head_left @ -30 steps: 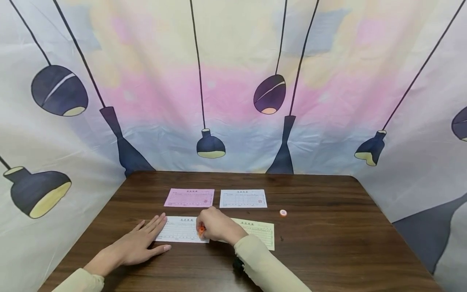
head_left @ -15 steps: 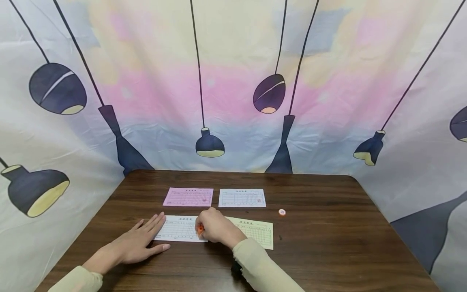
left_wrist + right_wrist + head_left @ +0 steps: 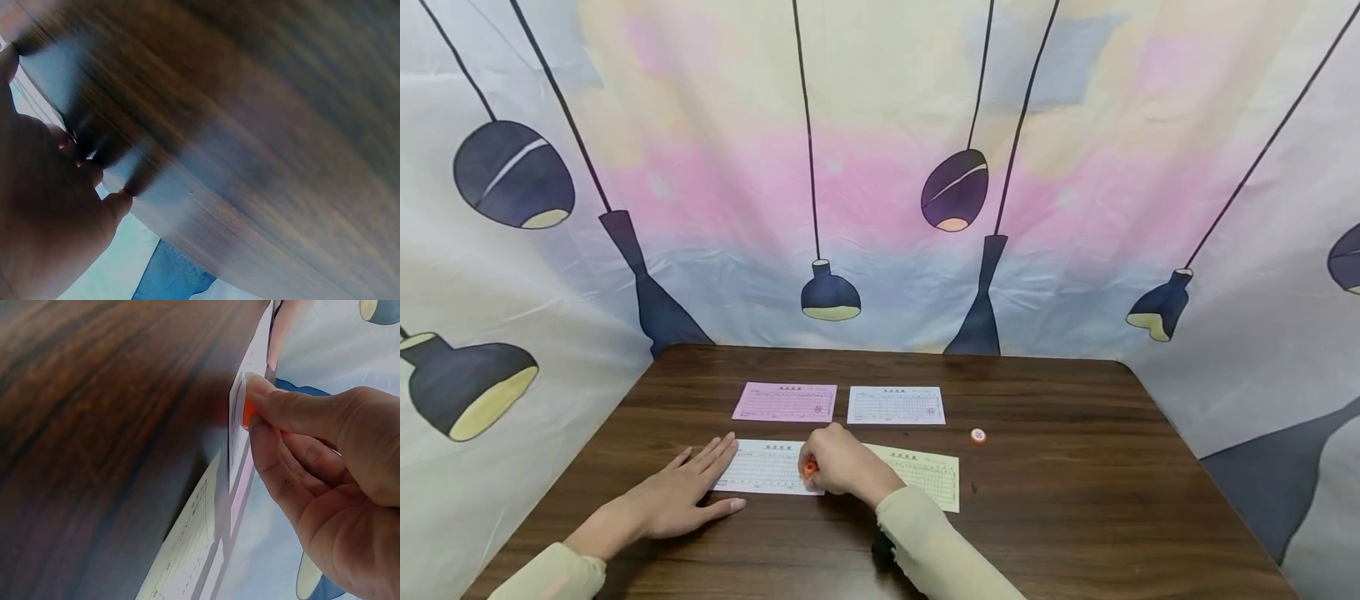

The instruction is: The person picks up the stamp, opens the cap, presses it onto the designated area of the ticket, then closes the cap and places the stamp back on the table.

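Observation:
In the head view my right hand (image 3: 850, 463) pinches a small orange stamp (image 3: 809, 470) against the right part of a white printed slip (image 3: 760, 468). The right wrist view shows thumb and fingertips round the orange stamp (image 3: 248, 411), its lower end right at the paper. My left hand (image 3: 676, 497) lies spread on the table, fingertips at the slip's left edge, thumb held out to the side. A yellow slip (image 3: 936, 477) lies partly under my right forearm and hand in the head view.
Behind lie a pink slip (image 3: 785, 402) and a pale blue-white slip (image 3: 895, 405), each with a red stamp mark at lower right. A small round orange-and-white piece (image 3: 977, 436) sits to the right on the brown wooden table (image 3: 1075, 500). A printed curtain (image 3: 887, 100) hangs behind.
Both hands keep their places on the white slip, the stamp still pressed at the same spot. Only the head view shifts slightly.

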Available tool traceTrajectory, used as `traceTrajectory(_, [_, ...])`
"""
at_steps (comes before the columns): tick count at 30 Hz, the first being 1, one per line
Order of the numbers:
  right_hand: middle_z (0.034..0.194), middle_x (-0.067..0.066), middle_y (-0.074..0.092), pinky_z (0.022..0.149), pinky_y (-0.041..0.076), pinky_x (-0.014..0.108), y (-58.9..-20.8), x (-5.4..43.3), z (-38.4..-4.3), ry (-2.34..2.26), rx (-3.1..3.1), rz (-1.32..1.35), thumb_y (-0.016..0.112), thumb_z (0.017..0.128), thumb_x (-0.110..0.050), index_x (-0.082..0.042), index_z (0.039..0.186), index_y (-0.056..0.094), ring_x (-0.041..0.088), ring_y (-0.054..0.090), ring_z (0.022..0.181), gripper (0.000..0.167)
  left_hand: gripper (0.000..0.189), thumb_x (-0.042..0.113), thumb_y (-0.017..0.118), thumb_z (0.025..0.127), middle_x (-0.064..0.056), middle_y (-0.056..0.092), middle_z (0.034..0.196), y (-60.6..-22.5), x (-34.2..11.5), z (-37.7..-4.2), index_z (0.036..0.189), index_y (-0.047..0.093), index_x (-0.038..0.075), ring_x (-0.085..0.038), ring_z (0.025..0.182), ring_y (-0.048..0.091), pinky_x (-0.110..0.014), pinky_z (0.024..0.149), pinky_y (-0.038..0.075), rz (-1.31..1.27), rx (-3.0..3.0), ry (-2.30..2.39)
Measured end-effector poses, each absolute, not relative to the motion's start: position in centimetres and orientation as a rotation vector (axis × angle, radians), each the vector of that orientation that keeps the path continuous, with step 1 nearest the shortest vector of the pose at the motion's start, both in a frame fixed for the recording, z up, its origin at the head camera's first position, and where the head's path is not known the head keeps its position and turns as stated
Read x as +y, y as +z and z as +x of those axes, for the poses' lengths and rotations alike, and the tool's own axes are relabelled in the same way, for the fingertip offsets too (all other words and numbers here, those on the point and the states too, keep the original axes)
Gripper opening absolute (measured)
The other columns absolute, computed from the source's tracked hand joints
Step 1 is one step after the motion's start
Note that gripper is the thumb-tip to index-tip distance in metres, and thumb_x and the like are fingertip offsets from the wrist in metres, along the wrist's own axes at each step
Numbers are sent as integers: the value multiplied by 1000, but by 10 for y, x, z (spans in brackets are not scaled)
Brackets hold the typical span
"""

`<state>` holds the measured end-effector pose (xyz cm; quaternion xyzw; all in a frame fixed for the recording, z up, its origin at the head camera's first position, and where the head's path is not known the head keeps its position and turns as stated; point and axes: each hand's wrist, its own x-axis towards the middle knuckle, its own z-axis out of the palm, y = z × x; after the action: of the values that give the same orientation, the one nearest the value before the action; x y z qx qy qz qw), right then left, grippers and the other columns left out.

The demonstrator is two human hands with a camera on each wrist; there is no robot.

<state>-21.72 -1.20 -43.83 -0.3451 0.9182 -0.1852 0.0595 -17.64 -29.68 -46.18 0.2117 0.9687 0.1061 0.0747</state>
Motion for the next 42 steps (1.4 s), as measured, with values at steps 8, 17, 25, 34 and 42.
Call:
traceTrajectory(8, [69,-9,65,55,43,15,-435,-15,-215,-508,2795,-1063,83,83,-2,-17,77,77,4,50,62,16,98,72,54,98,-19,28,173,-464,-297,-174,165,32,3,-44,159,31,-73,125,23,624,2904,317])
traceTrajectory(17, [72,-10,68,59,45,14,-433,-6,-222,-559,2773,-1064,87,85,-9,-17,79,79,3,50,65,12,98,72,53,99,-19,28,173,-460,-292,-180,165,32,4,-44,158,32,-72,125,23,652,2921,317])
traceTrajectory(25, [77,-12,66,65,46,14,-441,-5,-224,-679,2739,-1086,83,90,-11,-19,86,77,1,52,70,10,98,73,54,98,-18,27,174,-456,-295,-178,165,31,5,-44,159,29,-71,126,21,625,2919,323])
traceTrajectory(34, [98,-8,79,68,52,11,-435,2,-217,-808,2672,-1079,82,93,-16,-14,108,81,-7,62,75,14,98,72,54,98,-19,27,174,-460,-298,-174,165,32,4,-45,159,30,-71,125,23,624,2904,324])
traceTrajectory(42, [101,-6,80,64,53,13,-416,20,-212,-863,2622,-1073,82,93,-16,-11,112,82,-4,64,70,20,99,73,52,98,-20,26,174,-457,-295,-177,165,30,3,-45,159,29,-72,125,22,627,2887,304])
